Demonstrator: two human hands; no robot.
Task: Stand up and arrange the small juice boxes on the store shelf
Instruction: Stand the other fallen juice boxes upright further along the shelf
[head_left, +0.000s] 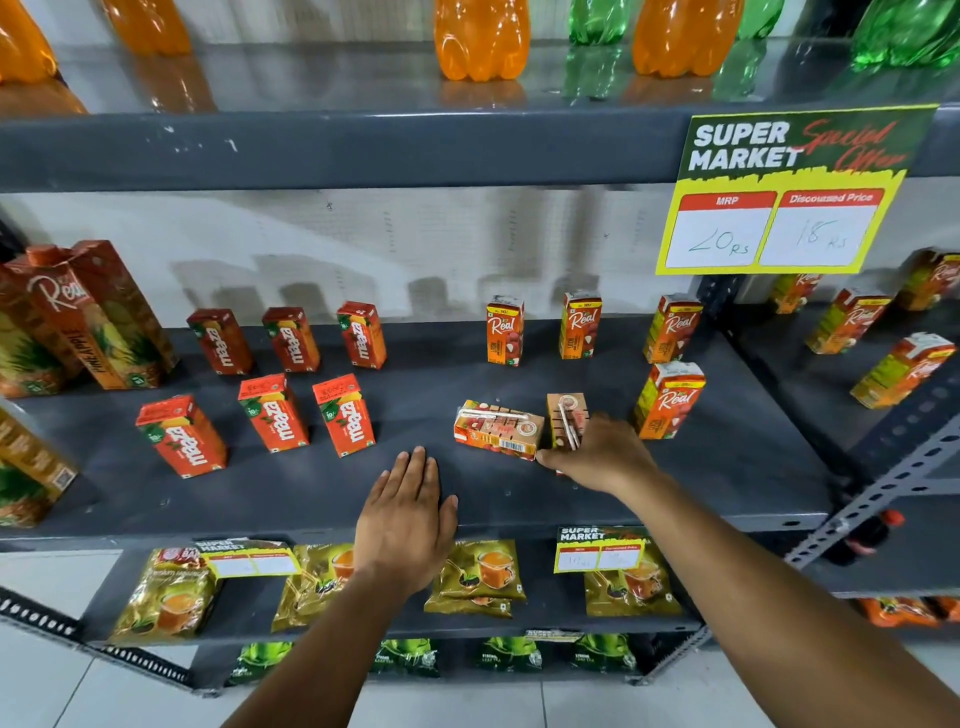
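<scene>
On the grey middle shelf (727, 483) one small Real juice box (496, 428) lies flat on its side, straw upward. Just right of it a second small Real box (567, 418) stands with its straw side toward me, and my right hand (602, 454) wraps around its lower part. My left hand (408, 512) hovers flat, fingers together, over the shelf's front edge and holds nothing. Several small Real boxes stand upright behind and to the right, among them one (669, 400) close to my right hand. Several small Maaza boxes (272, 413) stand in two rows on the left.
Tall Real pineapple cartons (98, 317) stand at the far left. A yellow price sign (784, 197) hangs from the upper shelf, which carries orange and green bottles (480, 39). Tea packets (480, 577) lie on the shelf below. More juice boxes (904, 371) stand on the adjoining right shelf.
</scene>
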